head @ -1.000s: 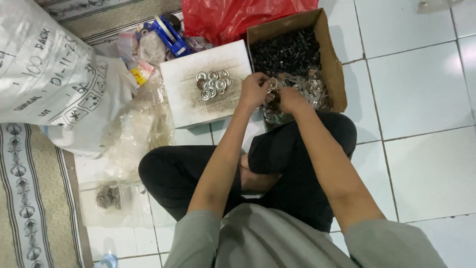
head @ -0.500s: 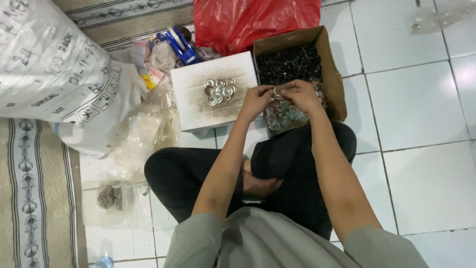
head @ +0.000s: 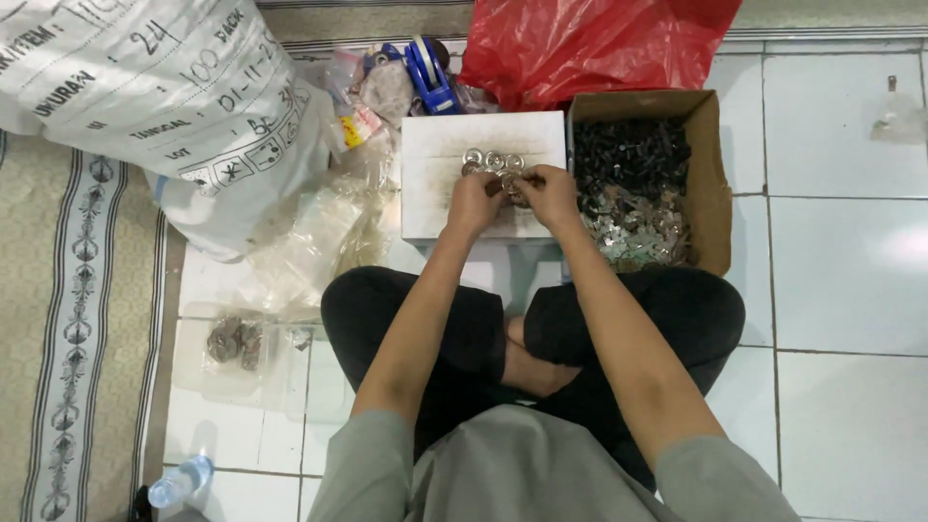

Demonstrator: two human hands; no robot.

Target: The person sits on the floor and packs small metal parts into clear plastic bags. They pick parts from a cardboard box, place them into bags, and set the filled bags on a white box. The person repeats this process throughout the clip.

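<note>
A white sack (head: 164, 106) with dark print lies top left. A red plastic bag (head: 590, 43) sits behind the open brown carton (head: 710, 174).

Grey short-sleeved shirt (head: 541, 474), sleeves ending above the elbows. Black trousers (head: 677, 319) over both legs. Forearms bare, no watch or rings visible.

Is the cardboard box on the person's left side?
No, the cardboard box stands to the right of both hands, beside the white box.
</note>
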